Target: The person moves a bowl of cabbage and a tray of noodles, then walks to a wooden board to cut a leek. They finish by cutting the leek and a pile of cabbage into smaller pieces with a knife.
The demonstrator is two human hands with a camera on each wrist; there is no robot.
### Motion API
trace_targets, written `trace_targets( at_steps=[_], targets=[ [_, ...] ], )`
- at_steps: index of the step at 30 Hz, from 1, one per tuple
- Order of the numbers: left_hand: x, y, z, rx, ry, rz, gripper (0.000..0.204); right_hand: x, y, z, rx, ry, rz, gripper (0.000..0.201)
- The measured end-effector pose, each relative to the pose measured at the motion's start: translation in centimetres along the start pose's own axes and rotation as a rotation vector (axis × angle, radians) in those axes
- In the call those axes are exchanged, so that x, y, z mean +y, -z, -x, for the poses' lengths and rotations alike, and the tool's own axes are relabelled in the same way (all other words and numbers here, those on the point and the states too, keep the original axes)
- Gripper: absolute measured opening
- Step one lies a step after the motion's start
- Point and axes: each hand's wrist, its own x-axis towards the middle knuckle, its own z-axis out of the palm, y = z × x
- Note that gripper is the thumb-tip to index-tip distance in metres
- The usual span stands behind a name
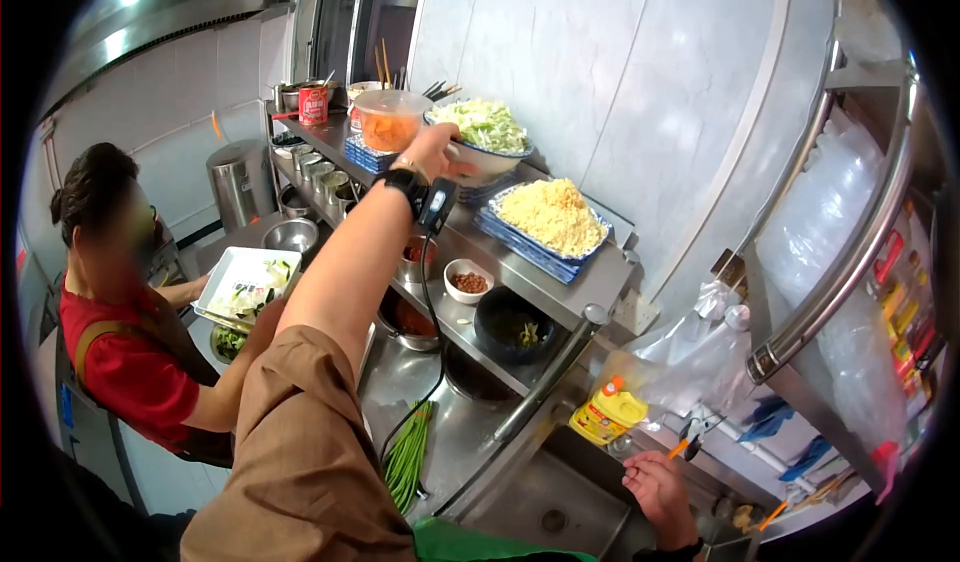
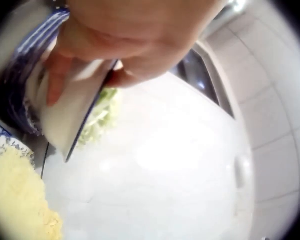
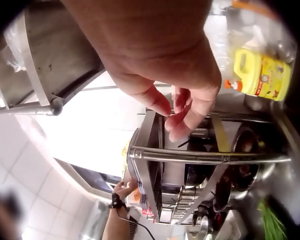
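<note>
Currently, left hand clamped on blue-rimmed bowl of shredded greens, thumb at rim, fingers against outer wall. Bowl on upper steel shelf, between lidded plastic tub and stacked blue-patterned plates heaped with yellow crumbs. Right hand near sink, holding nothing, fingers loosely curled. Yellow jug beyond.

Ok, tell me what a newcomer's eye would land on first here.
Probably the yellow heap on the blue-patterned plates at the near end of the top shelf. Beside it, the left hand grips a bowl piled with shredded greens. The bright yellow jug by the sink and the red shirt at the far left would likely come next.
</note>
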Motion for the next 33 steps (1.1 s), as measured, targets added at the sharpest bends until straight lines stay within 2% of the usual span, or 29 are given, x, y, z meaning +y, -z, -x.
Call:
trace_targets(
  at_steps=[2,4,6,8,10,12,13,14,16,18,20,21,22,23,24,26,27,28,30,31,32,33],
  targets=[
    [0.1,1.7,-2.8,-0.141,-0.031,0.035,0.036,0.6,0.1,0.1,0.01,-0.028,-0.007,0.009],
    [1.0,1.5,0.5,-0.16,-0.144,-0.01,0.033,1.5,0.4,-0.4,-0.015,-0.03,-0.027,0.009],
    [0.7,1.8,2.0,-0.119,-0.221,0.073,0.042,2.6,0.6,-0.3,-0.007,-0.1,-0.035,0.009],
    [-0.4,8.9,-6.4,-0.573,-0.108,-0.083,0.007,3.9,0.5,-0.2,-0.061,-0.092,-0.08,0.009],
    [-0.6,8.7,-3.7,-0.425,-0.289,-0.621,0.016,6.2,0.9,0.3,-0.084,-0.156,-0.099,0.009],
    [0.5,4.9,2.0,-0.167,-0.156,-0.221,0.024,8.0,1.7,-1.2,-0.177,-0.177,-0.113,0.01],
    [0.6,3.3,3.3,-0.099,-0.157,-0.076,0.036,8.7,1.8,-1.6,-0.191,-0.206,-0.107,0.01],
    [0.7,2.9,3.8,-0.134,-0.16,-0.027,0.045,9.2,1.6,-1.9,-0.205,-0.24,-0.097,0.01],
    [0.1,0.5,5.1,-0.041,-0.244,0.115,0.048,9.1,0.7,-2.3,-0.231,-0.247,-0.086,0.009],
    [-0.1,0.6,4.7,-0.057,-0.259,0.059,0.048,9.1,0.1,-2.1,-0.226,-0.265,-0.109,0.01],
    [-1.1,1.0,4.6,0.074,-0.167,0.066,0.048,8.6,0.0,-1.1,-0.218,-0.258,-0.092,0.01],
    [-2.1,1.2,4.9,0.14,-0.25,0.044,0.041,8.7,0.2,-0.9,-0.208,-0.238,-0.098,0.01],
    [-3.3,1.8,6.0,0.11,-0.435,0.022,0.036,9.0,0.5,-0.7,-0.201,-0.224,-0.106,0.01],
    [-4.7,2.3,7.2,0.098,-0.432,-0.034,0.032,9.5,1.1,-0.5,-0.172,-0.213,-0.086,0.01],
    [-6.2,1.8,11.5,0.092,-0.425,-0.087,0.027,10.3,1.7,-0.3,-0.187,-0.244,-0.087,0.01],
    [-10.5,2.3,18.4,-0.278,-0.356,-0.22,0.024,11.7,3.0,0.0,-0.086,-0.223,-0.08,0.01],
    [-13.3,2.0,22.1,-0.369,-0.301,-0.221,0.026,12.5,3.8,0.0,-0.065,-0.234,-0.095,0.01],
    [-15.1,2.4,25.5,-0.508,-0.058,-0.398,0.026,13.1,4.4,0.0,-0.069,-0.255,-0.094,0.01],
    [-21.3,5.2,31.0,-0.876,0.107,-0.572,0.033,14.2,5.5,0.1,-0.065,-0.281,-0.098,0.009],
    [-24.7,7.6,33.3,-1.05,0.128,-0.909,0.045,14.5,5.8,0.2,-0.063,-0.297,-0.095,0.009],
    [-27.3,9.4,36.2,-1.125,0.289,-0.845,0.054,14.7,5.7,0.0,-0.084,-0.311,-0.12,0.009],
    [-30.1,11.5,39.1,-1.071,0.341,-0.903,0.054,14.9,5.6,-0.2,-0.107,-0.326,-0.145,0.009]
  ],
)
